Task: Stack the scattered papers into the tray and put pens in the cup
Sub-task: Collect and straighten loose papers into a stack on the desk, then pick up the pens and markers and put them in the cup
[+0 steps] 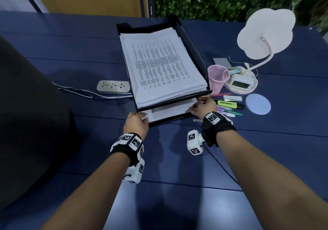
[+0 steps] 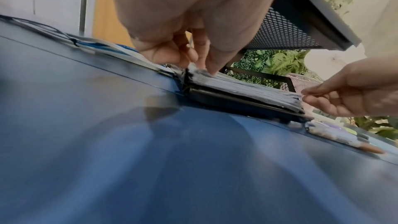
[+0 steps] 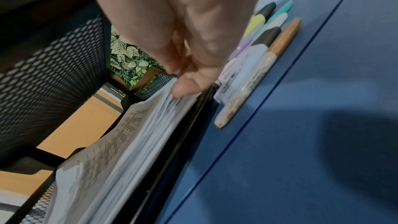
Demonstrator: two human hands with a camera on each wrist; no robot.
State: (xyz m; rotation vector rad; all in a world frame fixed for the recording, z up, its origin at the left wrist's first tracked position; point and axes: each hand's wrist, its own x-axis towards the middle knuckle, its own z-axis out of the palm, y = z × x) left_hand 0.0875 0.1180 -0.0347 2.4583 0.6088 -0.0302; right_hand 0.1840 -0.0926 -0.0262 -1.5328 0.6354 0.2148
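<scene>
— What sits on the blue tabletop [image 1: 248, 158]?

— A black two-tier tray [image 1: 198, 52] stands at its centre. The upper tier carries a thick stack of printed sheets [image 1: 159, 64]; a second stack of papers [image 1: 170, 109] lies in the lower tier, its near edge showing at the front.

— And the hands?

— Both are at that lower stack. The left hand [image 1: 136, 123] is at its near left corner, fingers [image 2: 212, 64] curled down onto the top sheets, thumb beside the edge. The right hand [image 1: 204, 108] is at the near right corner, thumb [image 3: 185, 86] pressed against the fanned paper edges, fingers curled above them. Each hand grips its corner; they are well apart, one at each end of the tray's front.

— Where are the pens?

— On the tabletop, just right of the tray. A cluster of pens and markers [image 1: 229, 108] lies side by side beyond the right hand, a yellow highlighter [image 1: 229, 103] among them. The pink mesh cup [image 1: 217, 78] stands upright behind them, next to the tray's right wall.

— Anything else in shot?

— A white desk lamp [image 1: 262, 39] with a base tray, a round pale-blue coaster [image 1: 258, 104], and a power strip [image 1: 113, 86] to the left of the tray with its cables [image 1: 79, 92] trailing off.
</scene>
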